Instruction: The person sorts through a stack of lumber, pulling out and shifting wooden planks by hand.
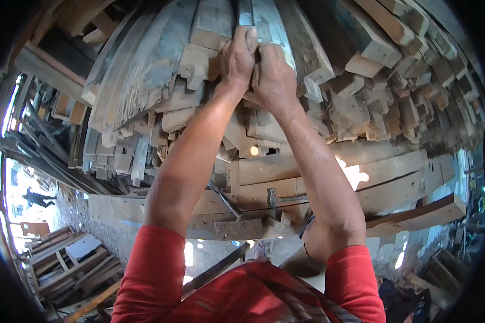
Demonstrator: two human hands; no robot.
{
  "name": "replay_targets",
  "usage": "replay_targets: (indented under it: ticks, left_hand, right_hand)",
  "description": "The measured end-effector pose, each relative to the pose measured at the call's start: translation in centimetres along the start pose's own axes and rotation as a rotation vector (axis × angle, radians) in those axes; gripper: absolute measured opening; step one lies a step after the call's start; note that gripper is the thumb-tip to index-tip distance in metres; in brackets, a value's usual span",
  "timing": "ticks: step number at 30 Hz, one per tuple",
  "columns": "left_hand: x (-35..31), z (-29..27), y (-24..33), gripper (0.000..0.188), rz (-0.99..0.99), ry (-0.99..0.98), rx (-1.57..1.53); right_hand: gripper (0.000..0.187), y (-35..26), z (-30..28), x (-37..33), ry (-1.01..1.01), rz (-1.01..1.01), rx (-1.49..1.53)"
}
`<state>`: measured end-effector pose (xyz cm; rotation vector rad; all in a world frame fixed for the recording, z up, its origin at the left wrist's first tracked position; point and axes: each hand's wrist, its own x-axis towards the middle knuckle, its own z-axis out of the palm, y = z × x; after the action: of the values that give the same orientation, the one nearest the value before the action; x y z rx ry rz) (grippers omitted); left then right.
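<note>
Bright opening [17, 180] at left, rough grey ground [70, 215], wooden slats [75, 266] piled lower left, sunlight patches [352, 173]

So the worktop [269, 169] is just rough planks, hammer [283, 199] lying about halfway along, metal bar [225, 201] to its left, plus a flat wood block [237, 228] and some scraps [274, 225] by the near edge.

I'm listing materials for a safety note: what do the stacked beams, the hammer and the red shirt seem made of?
Stacked beams: wood, rough, apparently unvarnished; one end is splintered.
Hammer: head probably metal, from its grey look; the handle is too small to tell.
Red shirt: likely soft, matt cloth, as it drapes in folds.
</note>
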<state>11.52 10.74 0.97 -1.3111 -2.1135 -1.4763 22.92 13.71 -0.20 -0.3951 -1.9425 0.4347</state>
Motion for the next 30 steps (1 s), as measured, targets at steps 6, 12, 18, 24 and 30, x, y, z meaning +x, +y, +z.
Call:
replay_targets:
  ticks: [6, 12, 18, 24, 30]
  left_hand:
    - [0.2, -4.5, 3.8, 0.038, -0.174, -0.218, 0.157]
    - [-4.6, -23.7, 7.1, 0.033, 0.177, 0.130, 0.146]
    - [-7.4, -35.0, -9.0, 0.078, 0.035, 0.224, 1.179]
    - [-5.8, -30.1, -8.8, 0.077, -0.598, 0.296, 0.444]
    - [-6.3, -29.2, -8.4, 0.059, -0.552, 0.382, 0.463]
  right_hand:
    - [0.023, -0.7, -0.1, 0.1, -0.045, 0.035, 0.018]
    - [0.025, 0.2, -2.4, -0.2, -0.097, 0.059, -0.117]
    - [0.051, -10.7, 0.0, 0.6, -0.270, 0.251, 0.144]
    - [0.077, -15.8, 3.9, 3.8, -0.553, 0.980, 0.796]
    - [0.051, -18.1, 5.6, 5.2, -0.625, 1.028, 1.007]
